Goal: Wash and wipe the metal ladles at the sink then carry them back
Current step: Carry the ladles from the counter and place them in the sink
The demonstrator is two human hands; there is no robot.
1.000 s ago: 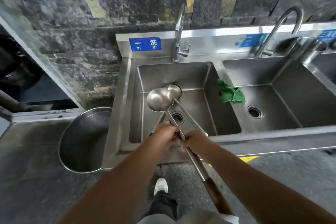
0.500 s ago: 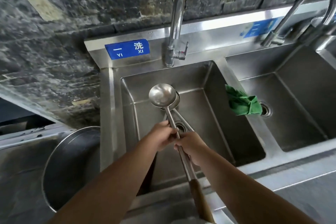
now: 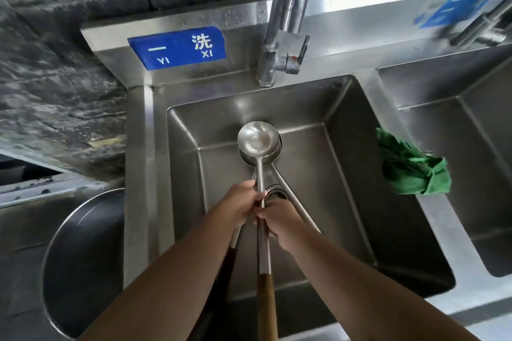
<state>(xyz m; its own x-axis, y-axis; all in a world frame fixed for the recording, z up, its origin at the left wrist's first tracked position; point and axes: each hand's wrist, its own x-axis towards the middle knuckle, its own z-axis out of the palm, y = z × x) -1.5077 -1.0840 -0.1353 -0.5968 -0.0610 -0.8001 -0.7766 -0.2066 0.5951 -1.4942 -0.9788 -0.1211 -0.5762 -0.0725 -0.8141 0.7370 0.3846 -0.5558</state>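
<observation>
Both hands (image 3: 243,203) (image 3: 279,220) grip ladles (image 3: 259,141) — bowls toward faucet (image 3: 285,19), wooden handles toward person

Both hands grip a bundle of metal ladles over the left sink basin (image 3: 346,130). The left hand (image 3: 240,203) and right hand (image 3: 279,220) touch, fingers curled round the shafts. The top ladle (image 3: 257,139) faces bowl-up, with other bowls nested beneath it. Its wooden handle (image 3: 267,310) points toward the person. The faucet (image 3: 288,8) stands behind the basin, beside a blue label (image 3: 177,48). A green cloth (image 3: 412,171) lies on the basin divider. A round metal basin (image 3: 80,257) sits left of the sink
</observation>
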